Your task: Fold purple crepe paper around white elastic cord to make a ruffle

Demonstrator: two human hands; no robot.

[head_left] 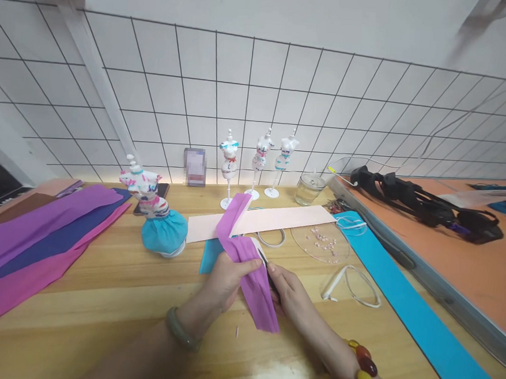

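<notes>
A strip of purple fabric [258, 294] is pinched between the thumb and fingers of my left hand [229, 277]. Its upper end folds over and lies across a pale pink strip [285, 219], while the lower end hangs toward me. My right hand [289, 287] is closed around slim black scissors [274, 279], mostly covered by my fingers. Their dark tip touches the right edge of the purple fabric, beside a small white piece [256, 246]. A turquoise piece of fabric [210, 256] shows partly under the pale strip, left of my hands.
A small mannequin in a turquoise skirt [164, 231] stands left; several others, one mannequin [229, 159] among them, line the wall. Fabric strips [37, 238] lie left, a long turquoise strip [401, 298] right. A glass [310, 190], beads [323, 240] and white ribbon [354, 286] are nearby.
</notes>
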